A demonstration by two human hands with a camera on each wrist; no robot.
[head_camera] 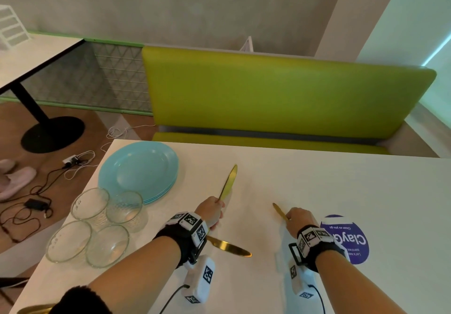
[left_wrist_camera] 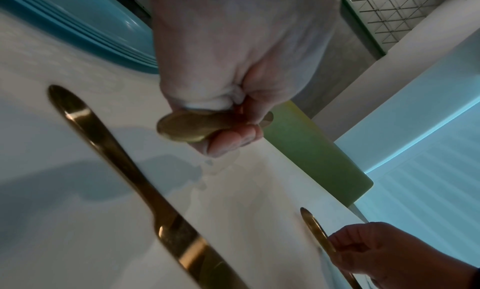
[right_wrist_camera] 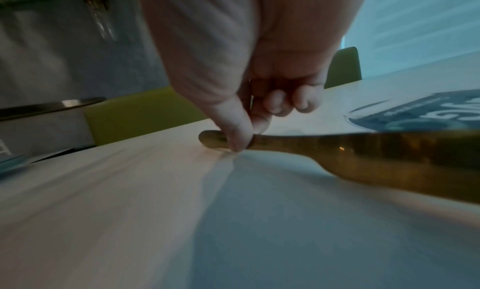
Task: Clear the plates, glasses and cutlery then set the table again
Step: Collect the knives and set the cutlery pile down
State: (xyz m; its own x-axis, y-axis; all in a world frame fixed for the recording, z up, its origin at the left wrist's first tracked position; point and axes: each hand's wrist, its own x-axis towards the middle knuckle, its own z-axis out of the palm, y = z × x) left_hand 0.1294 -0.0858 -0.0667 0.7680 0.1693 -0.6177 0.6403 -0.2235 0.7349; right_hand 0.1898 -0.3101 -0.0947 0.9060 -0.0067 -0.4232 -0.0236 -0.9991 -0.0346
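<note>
My left hand (head_camera: 211,210) grips a gold knife (head_camera: 229,181) by its handle, the blade tilted up and away above the white table (head_camera: 317,179). In the left wrist view my fingers (left_wrist_camera: 233,137) curl round that handle (left_wrist_camera: 187,129). A second gold knife (head_camera: 229,247) lies flat under my left wrist. My right hand (head_camera: 294,217) pinches the handle of a third gold piece of cutlery (head_camera: 279,209), which lies on the table; thumb and finger (right_wrist_camera: 235,138) close on it (right_wrist_camera: 350,151). A stack of blue plates (head_camera: 139,169) and several glasses (head_camera: 97,226) stand at the left.
A purple round sticker (head_camera: 351,240) lies by my right wrist. A green bench (head_camera: 280,99) runs behind the table. The table's left edge is close to the glasses; cables (head_camera: 36,204) lie on the floor below. More gold cutlery (head_camera: 34,308) shows at the near left corner.
</note>
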